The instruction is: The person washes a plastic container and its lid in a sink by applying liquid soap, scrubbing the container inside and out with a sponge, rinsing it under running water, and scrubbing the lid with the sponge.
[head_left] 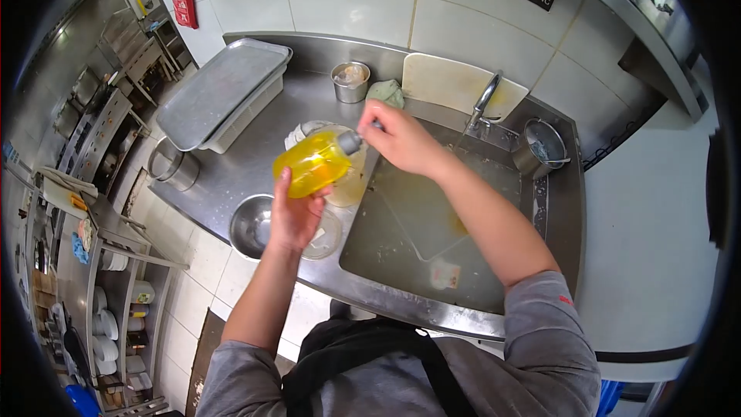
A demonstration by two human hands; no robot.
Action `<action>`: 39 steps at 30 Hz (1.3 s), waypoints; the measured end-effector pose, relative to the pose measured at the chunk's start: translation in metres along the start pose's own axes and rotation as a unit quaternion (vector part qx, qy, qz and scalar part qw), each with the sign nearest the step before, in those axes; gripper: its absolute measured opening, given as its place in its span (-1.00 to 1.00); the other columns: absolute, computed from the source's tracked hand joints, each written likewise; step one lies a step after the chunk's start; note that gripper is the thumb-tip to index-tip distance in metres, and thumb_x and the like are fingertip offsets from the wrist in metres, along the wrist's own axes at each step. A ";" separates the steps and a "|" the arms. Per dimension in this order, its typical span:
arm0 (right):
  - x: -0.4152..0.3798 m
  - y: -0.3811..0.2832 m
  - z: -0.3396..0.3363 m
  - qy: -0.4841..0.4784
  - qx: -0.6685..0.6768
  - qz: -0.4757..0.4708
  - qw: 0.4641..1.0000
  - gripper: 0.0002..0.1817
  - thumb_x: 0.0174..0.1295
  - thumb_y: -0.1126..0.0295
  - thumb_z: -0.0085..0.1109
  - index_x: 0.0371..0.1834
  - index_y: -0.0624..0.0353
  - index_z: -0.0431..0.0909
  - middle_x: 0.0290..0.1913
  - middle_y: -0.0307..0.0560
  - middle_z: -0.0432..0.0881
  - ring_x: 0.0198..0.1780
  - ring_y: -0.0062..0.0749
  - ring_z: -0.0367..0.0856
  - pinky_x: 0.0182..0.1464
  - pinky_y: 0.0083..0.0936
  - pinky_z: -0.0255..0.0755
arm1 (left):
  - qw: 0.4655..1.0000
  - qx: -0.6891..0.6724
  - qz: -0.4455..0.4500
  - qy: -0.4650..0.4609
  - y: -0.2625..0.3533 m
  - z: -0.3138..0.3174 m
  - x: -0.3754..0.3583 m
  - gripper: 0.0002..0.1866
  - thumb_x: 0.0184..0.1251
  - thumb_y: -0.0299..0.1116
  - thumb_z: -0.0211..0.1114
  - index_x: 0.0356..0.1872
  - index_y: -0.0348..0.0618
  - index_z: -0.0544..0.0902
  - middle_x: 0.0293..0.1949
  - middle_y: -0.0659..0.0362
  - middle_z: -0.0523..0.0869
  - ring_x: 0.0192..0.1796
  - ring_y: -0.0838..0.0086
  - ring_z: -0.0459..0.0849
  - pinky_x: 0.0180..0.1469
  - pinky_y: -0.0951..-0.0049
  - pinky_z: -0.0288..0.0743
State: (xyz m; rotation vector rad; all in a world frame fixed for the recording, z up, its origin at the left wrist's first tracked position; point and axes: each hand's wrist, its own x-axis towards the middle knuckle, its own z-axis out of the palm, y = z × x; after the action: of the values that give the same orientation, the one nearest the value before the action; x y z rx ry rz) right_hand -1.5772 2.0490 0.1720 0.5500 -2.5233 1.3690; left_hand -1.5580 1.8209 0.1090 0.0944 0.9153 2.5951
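A clear bottle of yellow liquid [312, 164] lies tilted in my left hand [297, 216], whose fingers wrap round its lower part. Its grey top [350, 142] points right, towards my right hand [395, 135]. The fingers of that hand are closed on the end of the grey top, partly hiding it. Behind the bottle stands a clear plastic tub [347, 189], mostly covered. A round clear lid [324, 236] rests on the steel counter below my left hand, beside a steel bowl [253, 224].
Cloudy water fills the sink [409, 216] under my right forearm. A tap [485, 100], a white board [436, 81] and a steel pot [540, 147] line its far side. A lidded tray [224, 93] and small steel container [350, 83] stand on the counter.
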 end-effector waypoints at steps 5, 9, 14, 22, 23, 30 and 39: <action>0.071 0.004 0.055 -0.025 0.321 0.190 0.927 -0.37 0.39 -0.28 -0.25 -0.06 0.09 0.50 -0.14 -0.15 0.62 -0.09 -0.42 0.51 0.11 -0.34 0.31 | 0.993 0.093 0.060 0.045 0.050 -0.025 0.020 -0.59 0.40 -0.05 0.19 0.07 -0.11 0.48 -0.09 0.14 0.64 -0.32 0.49 0.63 -0.31 0.62 0.56; 0.090 -0.007 0.063 -0.056 0.314 0.148 0.936 -0.29 0.40 -0.31 -0.35 0.33 -0.01 0.35 0.17 -0.08 0.56 0.28 -0.23 0.40 0.41 -0.18 0.03 | 0.984 0.165 0.062 -0.015 0.075 -0.034 0.034 -0.64 0.44 -0.23 0.12 0.15 0.04 0.24 -0.05 0.12 0.56 -0.34 0.49 0.59 -0.33 0.53 0.55; 0.092 -0.001 0.077 -0.020 0.294 0.154 0.943 -0.33 0.45 -0.24 -0.39 0.40 -0.06 0.29 0.24 -0.06 0.52 0.34 -0.17 0.34 0.45 -0.15 -0.07 | 0.987 0.155 0.032 -0.023 0.082 -0.029 0.050 -0.62 0.44 -0.27 0.16 0.15 0.03 0.23 -0.02 0.13 0.56 -0.32 0.51 0.59 -0.37 0.57 0.54; 0.102 -0.016 0.070 0.044 0.286 0.168 0.942 -0.36 0.47 -0.19 -0.38 0.40 -0.04 0.28 0.25 -0.05 0.51 0.37 -0.21 0.33 0.48 -0.21 -0.11 | 0.988 0.136 -0.020 -0.066 0.095 -0.031 0.070 -0.61 0.44 -0.26 0.18 0.14 0.04 0.21 -0.04 0.14 0.56 -0.37 0.51 0.61 -0.42 0.62 0.53; 0.103 -0.017 0.069 0.046 0.281 0.178 0.942 -0.36 0.47 -0.19 -0.39 0.40 -0.02 0.28 0.25 -0.05 0.51 0.37 -0.22 0.34 0.47 -0.23 -0.09 | 0.986 0.145 -0.023 -0.074 0.095 -0.031 0.072 -0.60 0.44 -0.25 0.19 0.14 0.04 0.21 -0.04 0.14 0.56 -0.39 0.51 0.60 -0.43 0.63 0.53; 0.106 -0.023 0.070 0.070 0.275 0.156 0.946 -0.38 0.48 -0.17 -0.39 0.40 -0.05 0.29 0.25 -0.05 0.51 0.39 -0.20 0.32 0.47 -0.15 -0.14 | 0.988 0.135 -0.023 -0.077 0.107 -0.025 0.073 -0.59 0.44 -0.26 0.19 0.15 0.02 0.20 -0.05 0.12 0.55 -0.42 0.53 0.60 -0.43 0.65 0.52; 0.108 -0.037 0.071 0.064 0.261 0.155 0.951 -0.40 0.50 -0.13 -0.38 0.38 0.00 0.31 0.24 -0.05 0.52 0.36 -0.18 0.35 0.48 -0.21 -0.09 | 0.984 0.144 -0.038 -0.099 0.113 -0.029 0.069 -0.59 0.45 -0.26 0.18 0.15 0.03 0.19 -0.05 0.13 0.54 -0.42 0.52 0.59 -0.42 0.61 0.50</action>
State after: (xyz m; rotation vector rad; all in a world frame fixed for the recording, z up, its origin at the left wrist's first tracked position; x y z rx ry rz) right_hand -1.6600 1.9473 0.2003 0.1345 -2.1978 2.1340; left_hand -1.6653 1.7489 0.1515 0.3822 1.1868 2.3181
